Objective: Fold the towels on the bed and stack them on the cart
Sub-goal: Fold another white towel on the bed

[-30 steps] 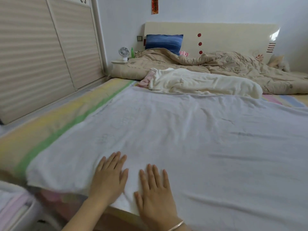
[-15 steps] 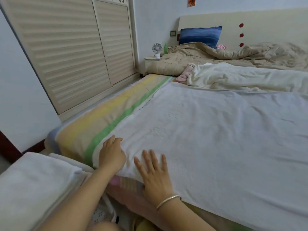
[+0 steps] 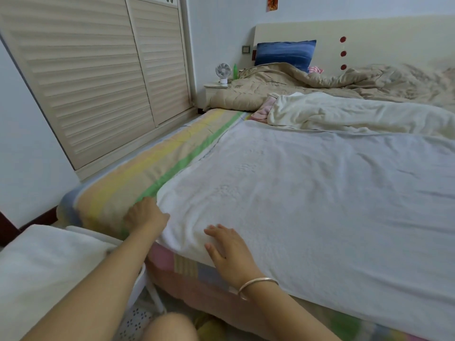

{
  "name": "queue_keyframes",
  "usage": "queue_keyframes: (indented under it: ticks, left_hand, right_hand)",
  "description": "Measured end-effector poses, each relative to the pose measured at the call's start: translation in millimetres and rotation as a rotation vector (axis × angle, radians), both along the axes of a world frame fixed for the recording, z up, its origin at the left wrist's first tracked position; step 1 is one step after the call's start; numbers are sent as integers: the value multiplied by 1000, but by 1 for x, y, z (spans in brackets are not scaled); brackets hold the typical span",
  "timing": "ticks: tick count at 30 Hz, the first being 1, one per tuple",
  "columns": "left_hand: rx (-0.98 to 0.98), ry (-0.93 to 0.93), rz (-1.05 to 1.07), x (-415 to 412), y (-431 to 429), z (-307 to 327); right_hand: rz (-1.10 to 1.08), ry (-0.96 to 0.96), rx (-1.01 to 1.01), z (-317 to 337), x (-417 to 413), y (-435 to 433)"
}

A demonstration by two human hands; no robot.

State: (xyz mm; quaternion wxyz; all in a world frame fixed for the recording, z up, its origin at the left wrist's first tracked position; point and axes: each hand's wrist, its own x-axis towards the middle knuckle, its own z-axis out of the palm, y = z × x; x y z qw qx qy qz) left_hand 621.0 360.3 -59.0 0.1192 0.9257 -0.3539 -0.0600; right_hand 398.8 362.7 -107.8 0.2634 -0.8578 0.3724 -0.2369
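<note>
Left of the bed, off its near corner, a white folded stack lies on the cart, of which little shows. The left hand pinches the near left corner of the big white towel spread flat over the bed, fingers curled at its edge, thumb on top. The right hand rests flat on the towel by the bed's near edge, fingers straight
</note>
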Motion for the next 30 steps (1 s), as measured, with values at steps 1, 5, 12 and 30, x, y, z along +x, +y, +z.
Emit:
queue_keyframes:
  ticks: [1, 5, 12, 30]
  left_hand:
    - [-59, -3, -26, -14, 1, 5]
    - [-226, 170, -221, -88, 0, 16]
    - [-348, 514, -638, -253, -21, 19]
    - [-329, 506, -915, -653, -64, 16]
  right_hand:
    - [-28, -67, 65, 4, -4, 2]
    - [-166, -332, 379, 26, -23, 1]
    - [-414, -826, 1116, 65, -134, -66]
    - [-1053, -432, 536, 75, -698, -98]
